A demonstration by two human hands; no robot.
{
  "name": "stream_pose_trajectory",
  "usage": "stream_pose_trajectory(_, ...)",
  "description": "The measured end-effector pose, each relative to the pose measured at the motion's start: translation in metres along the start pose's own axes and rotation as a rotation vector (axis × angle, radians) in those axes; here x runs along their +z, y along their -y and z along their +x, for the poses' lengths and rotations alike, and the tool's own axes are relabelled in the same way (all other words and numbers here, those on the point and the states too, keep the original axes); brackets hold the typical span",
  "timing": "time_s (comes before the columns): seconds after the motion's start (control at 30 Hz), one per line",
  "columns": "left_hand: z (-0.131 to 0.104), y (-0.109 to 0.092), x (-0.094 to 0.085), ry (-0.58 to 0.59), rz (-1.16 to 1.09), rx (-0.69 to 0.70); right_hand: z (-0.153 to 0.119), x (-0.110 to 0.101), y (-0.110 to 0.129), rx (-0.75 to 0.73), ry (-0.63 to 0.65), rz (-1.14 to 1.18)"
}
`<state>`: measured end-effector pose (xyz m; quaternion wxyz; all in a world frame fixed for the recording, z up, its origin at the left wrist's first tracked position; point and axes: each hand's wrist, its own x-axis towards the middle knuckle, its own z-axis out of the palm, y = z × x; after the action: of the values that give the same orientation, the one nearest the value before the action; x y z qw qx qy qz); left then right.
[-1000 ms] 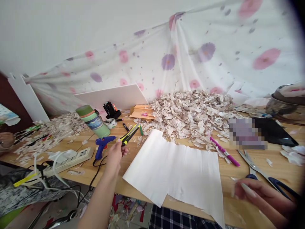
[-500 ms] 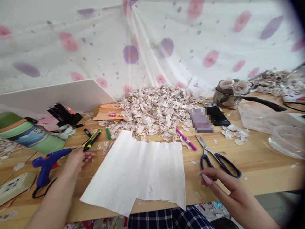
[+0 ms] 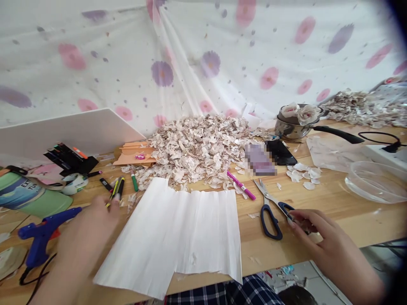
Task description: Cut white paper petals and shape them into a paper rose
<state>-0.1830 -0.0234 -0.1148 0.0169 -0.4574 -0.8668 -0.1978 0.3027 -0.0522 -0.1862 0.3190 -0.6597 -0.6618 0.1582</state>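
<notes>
My left hand [image 3: 95, 216] has its fingers closed round the lower end of a yellow-and-black utility knife [image 3: 118, 188], tilted up from the table. A blue glue gun [image 3: 41, 233] lies beside that wrist. My right hand [image 3: 321, 239] pinches one handle loop of the scissors [image 3: 270, 212], whose blades point away from me. Between my hands lies a sheet of white crepe paper [image 3: 178, 237] with uneven, notched edges.
A heap of pale petals [image 3: 197, 148] fills the table's back middle. At left stand a green bottle [image 3: 34, 195] and a black pen holder [image 3: 73, 161]. A magenta marker [image 3: 241, 186], a black phone [image 3: 281, 152], a pot [image 3: 292, 127] and a clear dish [image 3: 375, 184] are rightward.
My left hand has closed on the utility knife and turned it more upright. My right hand has moved right onto the scissors' handle, and the scissors have turned. The camera view has shifted right.
</notes>
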Motion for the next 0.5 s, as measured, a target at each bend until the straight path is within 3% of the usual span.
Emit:
stream_pose_trajectory(0.07, -0.044, -0.024, 0.002, 0.041, 0.066, 0.470, 0.005, 0.005, -0.006, 0.000, -0.002, -0.052)
stream_pose_trajectory(0.13, -0.090, -0.047, 0.010, -0.027, 0.012, 0.940, 0.009, 0.012, -0.006, 0.025, -0.012, -0.123)
stream_pose_trajectory(0.2, -0.130, -0.064, 0.021, -0.067, -0.003, 1.255, 0.012, 0.016, -0.003, 0.060, -0.040, -0.210)
stream_pose_trajectory(0.3, -0.168, -0.076, 0.040, -0.045, 0.024, 1.396, 0.016, 0.014, 0.004, 0.047, -0.002, -0.342)
stream_pose_trajectory(0.5, -0.196, -0.080, 0.074, -0.079, 0.041, 1.376, 0.027, -0.001, 0.024, -0.042, 0.200, -0.537)
